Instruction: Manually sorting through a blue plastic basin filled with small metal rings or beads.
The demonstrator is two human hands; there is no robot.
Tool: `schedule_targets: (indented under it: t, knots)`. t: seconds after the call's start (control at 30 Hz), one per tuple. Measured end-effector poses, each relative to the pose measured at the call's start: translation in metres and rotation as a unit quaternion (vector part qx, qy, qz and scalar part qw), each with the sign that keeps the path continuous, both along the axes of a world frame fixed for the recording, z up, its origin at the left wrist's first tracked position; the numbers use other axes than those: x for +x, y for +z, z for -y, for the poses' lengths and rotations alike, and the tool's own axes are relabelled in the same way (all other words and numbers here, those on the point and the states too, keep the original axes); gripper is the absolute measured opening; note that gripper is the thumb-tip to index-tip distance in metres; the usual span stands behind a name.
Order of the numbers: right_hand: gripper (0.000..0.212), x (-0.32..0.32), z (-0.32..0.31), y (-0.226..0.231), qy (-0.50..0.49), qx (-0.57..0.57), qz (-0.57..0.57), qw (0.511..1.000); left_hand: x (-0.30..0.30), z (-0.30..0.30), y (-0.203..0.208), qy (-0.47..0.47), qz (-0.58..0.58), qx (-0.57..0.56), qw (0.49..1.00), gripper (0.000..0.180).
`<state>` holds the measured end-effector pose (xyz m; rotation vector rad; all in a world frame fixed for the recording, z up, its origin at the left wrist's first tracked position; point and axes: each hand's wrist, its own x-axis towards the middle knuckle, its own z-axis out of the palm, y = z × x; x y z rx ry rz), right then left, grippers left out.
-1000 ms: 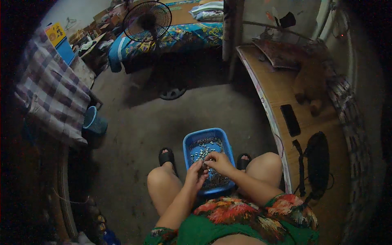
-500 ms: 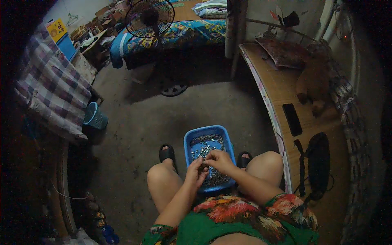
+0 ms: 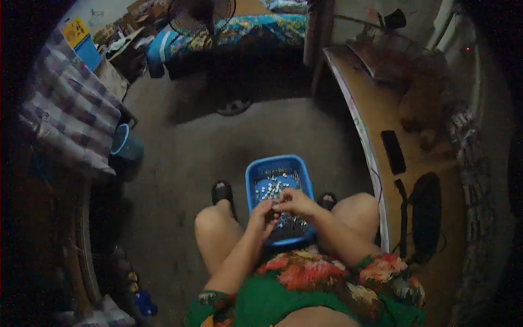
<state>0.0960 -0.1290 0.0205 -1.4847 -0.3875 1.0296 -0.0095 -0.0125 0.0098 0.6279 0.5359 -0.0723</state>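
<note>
- Two bare hands of mine meet over the near half of a blue plastic basin [image 3: 275, 161], fingertips together or nearly so.
- Left hand [image 3: 262, 215]: fingers curled inward, palm side partly in shadow. Whether they grip a piece, I cannot tell; the spot is blurred and too small.
- Right hand [image 3: 298, 204]: thumb and forefinger bent toward my left fingertips, in a pinching pose. I cannot tell whether anything sits between them.
- Small shiny pieces [image 3: 272, 188] lie loose in the basin, mostly beyond my fingers, with several more on the near side by my right wrist. Bright, silvery; exact shape unclear.
- Basin position: on the floor [image 3: 174, 163], between my feet, in front of my knees.
- Footwear: one black sandal [image 3: 222, 192] left of the basin, the other partly hidden behind my right knee.
- Clothing: green garment [image 3: 294, 289] with red and pale floral patterning.
- To my right: wooden bench [image 3: 370, 111] bearing a dark flat rectangular object [image 3: 393, 151] and, nearer me, a black bag-like item [image 3: 426, 218].
- To my left: blue bin [image 3: 128, 146] beside a hanging checked cloth [image 3: 76, 109].
- Ahead: standing fan, in front of a bed with patterned bedding [image 3: 245, 32].
</note>
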Motion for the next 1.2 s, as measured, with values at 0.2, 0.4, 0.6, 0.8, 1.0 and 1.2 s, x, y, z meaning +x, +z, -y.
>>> schedule_targets:
  t: [0.2,0.4,0.6,0.8,1.0,1.2]
  knots:
    - [0.021,0.011,0.002,0.028,0.013,-0.047,-0.065,0.997,0.008,-0.004,0.003,0.016,0.055,-0.061,0.997,0.021]
    - [0.019,0.012,0.003,0.011,-0.008,-0.016,-0.100,0.995,0.008,-0.004,0.003,0.013,0.027,-0.048,0.998,0.028]
    - [0.015,0.009,-0.001,0.021,-0.094,0.020,-0.107,0.990,0.006,-0.004,0.007,0.043,-0.014,-0.071,0.996,0.027]
    - [0.016,0.010,-0.001,0.021,-0.041,-0.037,-0.080,0.995,0.007,-0.002,0.004,0.043,-0.013,-0.061,0.997,0.026]
    - [0.015,0.009,-0.001,0.017,-0.004,-0.024,-0.070,0.997,0.007,-0.003,0.000,0.038,-0.004,-0.058,0.998,0.024]
    - [0.013,0.004,-0.004,0.019,-0.036,-0.003,-0.070,0.997,0.006,-0.005,0.000,0.042,-0.015,-0.052,0.998,0.022]
